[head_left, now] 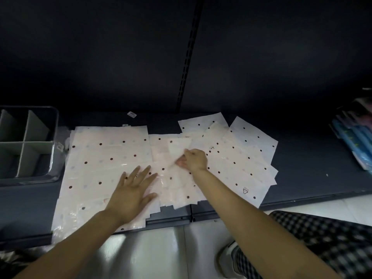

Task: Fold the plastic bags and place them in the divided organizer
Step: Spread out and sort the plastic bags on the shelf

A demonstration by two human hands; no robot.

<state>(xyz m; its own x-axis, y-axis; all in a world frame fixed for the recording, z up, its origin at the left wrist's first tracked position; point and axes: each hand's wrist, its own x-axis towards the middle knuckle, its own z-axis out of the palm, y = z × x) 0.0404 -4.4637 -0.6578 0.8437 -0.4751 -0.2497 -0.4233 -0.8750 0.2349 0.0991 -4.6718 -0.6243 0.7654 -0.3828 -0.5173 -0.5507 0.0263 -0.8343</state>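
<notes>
Nearest the camera, a pale glossy floor point(141, 254) runs under both forearms, with a checkered trouser leg point(326, 244) and a shoe point(229, 258) at the right. Just beyond, the front edge of a dark shelf point(314, 168) crosses the view; some plastic bags overhang it below the left wrist.

The left hand point(131, 195) lies flat, fingers straight and spread, pressing on a stack of white dotted bags point(104, 158). Left of its fingertips the stack runs on to its own left edge, then a strip of bare shelf.

The right hand point(194, 161) is farther in, its fingers curled and pinching a translucent bag point(177, 152) that lifts and blurs at the fingertips. Under and right of those fingers, more dotted bags point(243, 158) fan out loosely, corners overlapping, ending well short of the shelf's right side, where bare dark surface lies open.

Far left of the left fingertips sits the divided organizer point(53, 125), a grey bin with crossed partitions, close beside the stack's left edge; whether they touch cannot be told. At the far right edge lie blue packages point(354, 141). Behind everything rises a dark back panel with a slotted upright point(188, 55).
</notes>
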